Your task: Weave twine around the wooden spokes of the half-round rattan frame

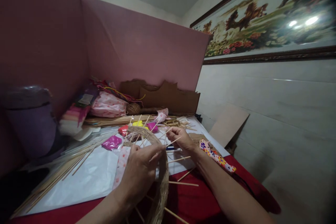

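Observation:
A ring woven of brown twine (163,185), with thin wooden sticks (183,183) poking out around it, stands tilted at the table's near side. My left hand (141,168) is closed on the ring's upper part, thumb and fingers around the twine and the base of a stick. Just to the right, my right hand (182,140) pinches its fingertips together among the upper stick ends. What lies between those fingertips is too small to make out. The ring's lower part runs out of view at the bottom edge.
Loose sticks (65,166) lie on white sheeting (91,178) at left. Behind are coloured packets (112,142), a twine ball (133,109), a pink patterned bag (109,104) and torn cardboard (168,98). A flower-patterned strip (217,155) lies beside my right forearm. Red cloth (199,196) covers the near edge.

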{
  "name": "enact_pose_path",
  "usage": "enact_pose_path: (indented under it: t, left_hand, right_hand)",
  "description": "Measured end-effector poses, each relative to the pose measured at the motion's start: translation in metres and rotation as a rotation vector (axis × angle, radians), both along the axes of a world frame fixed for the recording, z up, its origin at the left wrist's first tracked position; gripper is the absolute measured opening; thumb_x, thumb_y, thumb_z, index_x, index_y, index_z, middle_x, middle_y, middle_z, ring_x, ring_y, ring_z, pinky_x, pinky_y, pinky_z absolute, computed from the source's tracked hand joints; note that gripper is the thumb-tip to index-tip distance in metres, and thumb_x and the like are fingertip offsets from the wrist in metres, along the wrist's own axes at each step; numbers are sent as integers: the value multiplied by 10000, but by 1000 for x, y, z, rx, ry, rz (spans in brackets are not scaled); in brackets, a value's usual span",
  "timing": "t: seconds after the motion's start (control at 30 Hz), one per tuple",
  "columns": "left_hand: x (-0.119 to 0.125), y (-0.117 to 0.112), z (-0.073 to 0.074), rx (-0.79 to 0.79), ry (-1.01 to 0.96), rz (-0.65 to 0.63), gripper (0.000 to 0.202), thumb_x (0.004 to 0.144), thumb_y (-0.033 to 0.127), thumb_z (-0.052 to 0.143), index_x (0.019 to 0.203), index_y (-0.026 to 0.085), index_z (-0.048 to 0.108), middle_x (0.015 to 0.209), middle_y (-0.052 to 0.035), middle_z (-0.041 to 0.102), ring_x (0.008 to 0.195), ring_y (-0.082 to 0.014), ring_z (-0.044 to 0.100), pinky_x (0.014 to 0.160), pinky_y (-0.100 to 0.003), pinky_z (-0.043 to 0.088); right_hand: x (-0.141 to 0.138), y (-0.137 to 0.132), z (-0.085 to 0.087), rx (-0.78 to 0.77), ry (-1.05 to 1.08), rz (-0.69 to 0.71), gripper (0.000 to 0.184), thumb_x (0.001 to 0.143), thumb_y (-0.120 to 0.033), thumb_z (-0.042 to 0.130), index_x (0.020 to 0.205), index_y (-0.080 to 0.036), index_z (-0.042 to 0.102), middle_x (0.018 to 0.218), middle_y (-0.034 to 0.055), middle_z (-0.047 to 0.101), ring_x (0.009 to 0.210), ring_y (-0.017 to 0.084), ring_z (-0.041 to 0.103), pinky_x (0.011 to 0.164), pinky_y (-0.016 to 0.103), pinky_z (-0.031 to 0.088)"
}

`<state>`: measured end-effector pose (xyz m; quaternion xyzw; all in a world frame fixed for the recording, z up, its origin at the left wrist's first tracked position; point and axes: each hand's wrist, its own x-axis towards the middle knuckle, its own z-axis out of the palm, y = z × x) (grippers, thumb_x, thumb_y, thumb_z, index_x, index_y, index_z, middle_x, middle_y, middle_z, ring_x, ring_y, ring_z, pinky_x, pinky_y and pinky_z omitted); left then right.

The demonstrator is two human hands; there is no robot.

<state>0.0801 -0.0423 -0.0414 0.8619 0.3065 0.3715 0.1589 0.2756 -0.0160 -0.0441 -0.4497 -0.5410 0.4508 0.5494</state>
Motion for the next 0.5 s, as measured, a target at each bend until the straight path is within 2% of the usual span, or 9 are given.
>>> enact_pose_path:
  t: [0.2, 0.37, 0.5]
  left_hand:
    - [1, -5, 0, -38, 92, -100, 212, 870, 149, 460, 882, 265, 636, 807, 38, 703, 692, -153, 570, 743, -347, 290]
    - [2, -6, -4, -26, 226, -122, 252, 849, 123, 454, 920, 284, 635, 816, 23, 713, 733, -185, 603, 760, -377, 288]
    - [2, -5, -5, 5, 298, -132, 252, 851, 129, 441, 913, 277, 635, 772, 4, 706, 704, -186, 607, 758, -386, 291]
  right_hand:
    - [21, 1, 10, 17, 32, -7, 486, 628, -572, 725, 619, -175, 445, 473, -101, 344, 369, 20, 224, 345, 171, 139]
    - [22, -4, 15, 49, 51, 13, 455, 645, -526, 740, 601, -170, 461, 450, -99, 354, 356, 19, 244, 334, 173, 150]
    - [21, -10, 16, 37, 14, 118, 404, 695, -496, 714, 624, -154, 510, 473, -65, 483, 347, 21, 304, 332, 171, 188]
